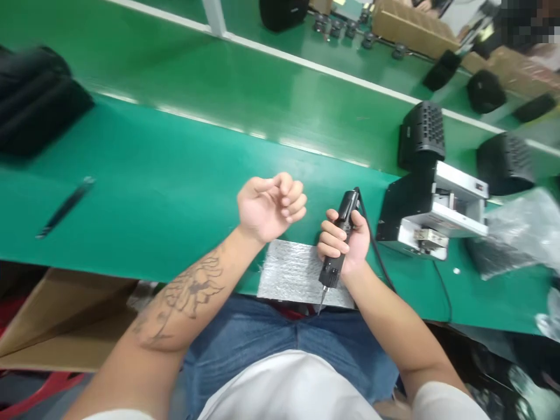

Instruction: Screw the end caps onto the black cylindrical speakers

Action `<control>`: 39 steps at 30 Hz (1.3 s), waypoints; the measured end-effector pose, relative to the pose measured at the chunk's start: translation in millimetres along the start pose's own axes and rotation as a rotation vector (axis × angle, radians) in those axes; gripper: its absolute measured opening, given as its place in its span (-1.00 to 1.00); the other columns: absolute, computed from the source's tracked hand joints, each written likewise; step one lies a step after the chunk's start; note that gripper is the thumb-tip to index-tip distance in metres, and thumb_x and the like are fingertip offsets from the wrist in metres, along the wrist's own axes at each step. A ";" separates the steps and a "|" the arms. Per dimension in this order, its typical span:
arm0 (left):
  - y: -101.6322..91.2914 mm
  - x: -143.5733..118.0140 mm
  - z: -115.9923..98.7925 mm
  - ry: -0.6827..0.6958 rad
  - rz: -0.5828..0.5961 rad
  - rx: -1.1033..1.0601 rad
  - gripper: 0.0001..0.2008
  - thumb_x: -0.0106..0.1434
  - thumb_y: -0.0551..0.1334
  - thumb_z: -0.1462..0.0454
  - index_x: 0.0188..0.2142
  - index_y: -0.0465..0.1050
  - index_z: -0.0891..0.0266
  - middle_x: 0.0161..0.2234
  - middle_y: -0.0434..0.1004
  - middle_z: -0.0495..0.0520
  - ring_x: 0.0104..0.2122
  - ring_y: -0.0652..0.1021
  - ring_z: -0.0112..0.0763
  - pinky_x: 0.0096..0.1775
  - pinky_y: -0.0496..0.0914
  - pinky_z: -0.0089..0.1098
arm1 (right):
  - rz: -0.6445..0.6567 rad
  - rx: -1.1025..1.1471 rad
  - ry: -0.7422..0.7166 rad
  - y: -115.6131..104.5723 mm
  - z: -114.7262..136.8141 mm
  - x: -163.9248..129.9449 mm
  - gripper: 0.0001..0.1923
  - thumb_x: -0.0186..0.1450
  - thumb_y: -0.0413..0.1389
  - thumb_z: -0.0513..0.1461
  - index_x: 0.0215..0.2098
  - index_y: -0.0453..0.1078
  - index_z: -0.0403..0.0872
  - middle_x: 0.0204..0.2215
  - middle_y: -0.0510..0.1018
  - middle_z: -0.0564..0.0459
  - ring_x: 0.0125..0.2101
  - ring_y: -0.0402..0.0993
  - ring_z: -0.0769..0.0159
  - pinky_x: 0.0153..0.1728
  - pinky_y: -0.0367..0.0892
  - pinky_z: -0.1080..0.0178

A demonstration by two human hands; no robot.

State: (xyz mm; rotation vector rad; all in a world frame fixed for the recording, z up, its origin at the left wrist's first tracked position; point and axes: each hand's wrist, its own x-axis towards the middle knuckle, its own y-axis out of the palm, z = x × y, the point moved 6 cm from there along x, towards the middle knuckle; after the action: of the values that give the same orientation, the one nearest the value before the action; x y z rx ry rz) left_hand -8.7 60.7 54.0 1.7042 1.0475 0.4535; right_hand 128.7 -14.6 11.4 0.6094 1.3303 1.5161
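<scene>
My right hand (343,239) grips a black electric screwdriver (336,256), its metal bit pointing down toward my lap and a black cord running from its upper end. To the left, above the green table mat (175,192), my left hand (273,205) is turned palm up with its fingers curled in. Whatever the fingers hold, if anything, is hidden. A silvery, crinkled foil-like sheet (289,271) lies at the table's near edge, partly under my right hand.
Right of my hands stands a black and silver machine (437,210) with a switch. Beside it are black ribbed housings (422,134) and a clear plastic bag (520,227). A dark pen-like tool (65,207) lies at left near a blurred black object (39,102). An open cardboard box (56,321) sits below the edge.
</scene>
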 end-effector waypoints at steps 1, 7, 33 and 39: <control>-2.6 1.6 -1.0 -0.001 -0.049 -0.011 -0.68 0.30 0.21 0.14 -0.52 0.18 0.16 -0.58 0.15 -0.07 -0.65 0.24 -0.45 -0.60 0.19 -0.43 | 0.052 0.035 -0.011 3.9 3.3 -1.4 -0.70 0.38 0.23 0.02 -0.21 0.33 0.01 -0.62 0.26 0.36 -0.76 0.00 0.56 -0.69 0.17 0.43; -7.5 6.3 -4.0 0.033 -0.129 0.090 -0.70 0.32 0.14 0.21 -0.55 0.25 0.19 -0.60 0.13 -0.07 -0.66 0.21 -0.47 -0.62 0.18 -0.45 | 0.305 0.089 -0.031 18.3 9.4 -6.7 -0.68 0.42 0.18 0.06 -0.16 0.32 0.01 -0.58 0.34 0.34 -0.75 -0.01 0.57 -0.68 0.17 0.45; -18.6 15.5 -3.8 0.117 -0.197 0.336 -0.79 0.19 0.18 0.23 -0.55 0.23 0.18 -0.60 0.10 -0.10 -0.65 0.20 -0.49 -0.61 0.18 -0.46 | 0.388 -0.011 -0.035 29.3 0.4 -11.7 -0.68 0.44 0.18 0.07 -0.16 0.31 0.02 -0.58 0.38 0.32 -0.76 0.02 0.51 -0.67 0.28 0.38; -15.7 13.7 -5.0 0.108 -0.262 0.304 -0.74 0.24 0.18 0.22 -0.55 0.21 0.17 -0.60 0.10 -0.10 -0.65 0.21 -0.49 -0.60 0.18 -0.46 | 0.438 -0.010 -0.034 31.0 1.3 -12.0 -0.68 0.45 0.16 0.06 -0.14 0.33 0.00 -0.56 0.43 0.28 -0.76 0.08 0.51 -0.66 0.32 0.37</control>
State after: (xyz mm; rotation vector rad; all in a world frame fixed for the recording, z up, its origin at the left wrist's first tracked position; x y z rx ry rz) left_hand -11.5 76.0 39.3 1.7863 1.4556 0.2268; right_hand 123.8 -22.0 43.5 0.9615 1.2118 1.8492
